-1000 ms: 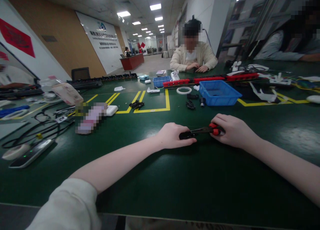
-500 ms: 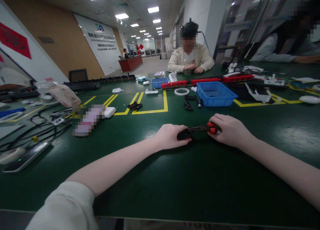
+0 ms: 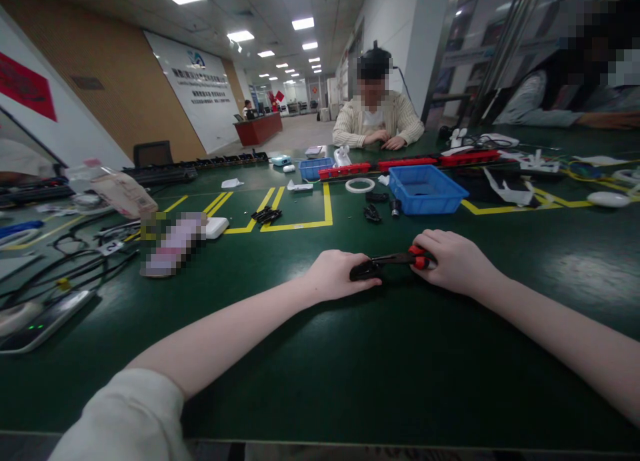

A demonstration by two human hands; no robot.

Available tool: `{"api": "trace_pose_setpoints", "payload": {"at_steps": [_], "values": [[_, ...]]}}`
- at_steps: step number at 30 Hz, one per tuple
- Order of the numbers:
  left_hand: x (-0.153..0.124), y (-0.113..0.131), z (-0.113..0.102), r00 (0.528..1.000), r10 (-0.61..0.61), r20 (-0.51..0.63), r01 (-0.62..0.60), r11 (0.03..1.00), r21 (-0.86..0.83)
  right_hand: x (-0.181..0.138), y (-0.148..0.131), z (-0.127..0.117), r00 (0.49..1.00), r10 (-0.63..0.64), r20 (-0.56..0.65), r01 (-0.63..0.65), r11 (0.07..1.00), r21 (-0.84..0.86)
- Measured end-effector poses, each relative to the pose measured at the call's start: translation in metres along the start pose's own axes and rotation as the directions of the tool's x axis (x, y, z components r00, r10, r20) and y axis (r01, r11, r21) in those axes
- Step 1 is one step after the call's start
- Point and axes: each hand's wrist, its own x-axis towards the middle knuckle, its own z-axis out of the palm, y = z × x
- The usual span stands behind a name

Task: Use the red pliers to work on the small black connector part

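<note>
Over the green table, my left hand (image 3: 339, 274) is closed round a small black part (image 3: 364, 269), whose exact kind I cannot make out. My right hand (image 3: 450, 259) grips the red and black handles of a pair of pliers (image 3: 395, 258). The pliers' dark jaws point left and reach the black part, at or just over its upper edge. My fingers hide much of the part and the handle ends. Beyond my hands lie a bunch of small black pieces (image 3: 373, 213) and a short black cylinder (image 3: 395, 207).
A blue bin (image 3: 427, 204) stands past my right hand, beside a white ring (image 3: 360, 185). More black pieces (image 3: 267, 215) lie near yellow tape lines. Cables (image 3: 65, 261), a phone-like item (image 3: 175, 245) and a bottle (image 3: 117, 189) are at left. A person (image 3: 377, 117) sits opposite.
The whole view has shifted slightly, so things appear a little further left. Both hands keep their hold on the pliers and the black part, with hardly any movement between them.
</note>
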Motion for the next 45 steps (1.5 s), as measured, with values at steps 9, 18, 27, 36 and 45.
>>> {"api": "trace_pose_setpoints", "payload": {"at_steps": [9,18,27,36,45], "values": [[-0.0004,-0.0018,-0.0008,0.999,-0.024,0.048,0.023,1.0,0.021,0.0,0.0014,0.0007,1.0,0.017,0.012,-0.017,1.0,0.026],[0.0002,0.0003,-0.0033,0.997,-0.034,0.066,0.033,0.999,0.02,0.0002,0.0004,-0.0005,0.999,0.038,0.019,-0.039,0.998,0.055],[-0.0005,-0.0039,0.0028,1.0,0.028,-0.008,-0.028,1.0,0.012,0.0014,0.0002,-0.0013,0.999,0.043,0.004,-0.043,0.997,0.06],[0.0002,-0.0013,0.0005,1.0,0.028,0.002,-0.028,0.999,0.017,0.0012,0.0005,-0.0016,0.999,0.033,0.002,-0.033,0.997,0.067],[0.0002,-0.0006,-0.0038,1.0,0.02,0.015,-0.019,0.999,-0.045,0.0012,-0.0006,-0.0024,1.0,0.011,-0.005,-0.011,0.997,0.07]]}}
